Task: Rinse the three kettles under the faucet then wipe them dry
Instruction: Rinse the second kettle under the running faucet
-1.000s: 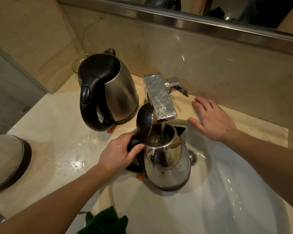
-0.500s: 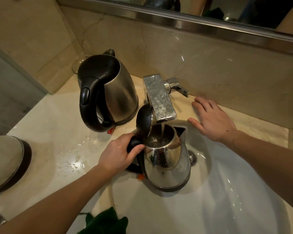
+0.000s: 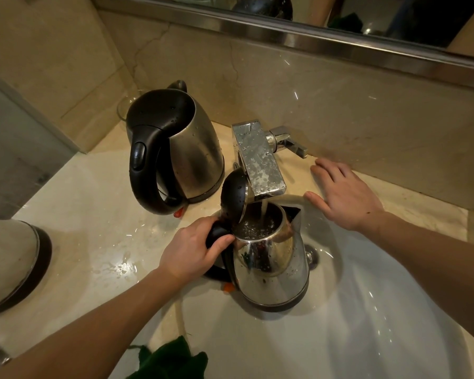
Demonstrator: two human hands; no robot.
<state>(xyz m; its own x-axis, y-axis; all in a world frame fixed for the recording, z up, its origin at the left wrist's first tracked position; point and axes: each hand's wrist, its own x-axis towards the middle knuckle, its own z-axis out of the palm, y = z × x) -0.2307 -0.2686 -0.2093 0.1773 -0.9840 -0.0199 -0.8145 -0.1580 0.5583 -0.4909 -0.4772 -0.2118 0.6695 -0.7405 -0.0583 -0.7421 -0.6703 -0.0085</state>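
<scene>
Looks mid-rinse: fills small kettle [image 3: 271, 269], lid up, in the sink [image 3: 367, 310] at centre under the running faucet [image 3: 260, 162]. Grips its handle with left hand [image 3: 192, 250]; rests right hand [image 3: 345, 198] flat on the bench [image 3: 421, 214] at 2 o'clock. Shows droplets on big kettle [image 3: 192, 149] at 10 o'clock; third kettle [image 3: 8, 258] at 9 o'clock. Wiping seemingly all to do.

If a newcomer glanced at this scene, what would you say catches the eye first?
The eye goes first to the shiny kettle, lid up, held in the white basin under the faucet as water streams into it, the left hand gripping its black handle. Behind it on the left, a larger kettle with a closed black lid stands on the countertop. The right hand rests flat beside the basin's rim.
</scene>
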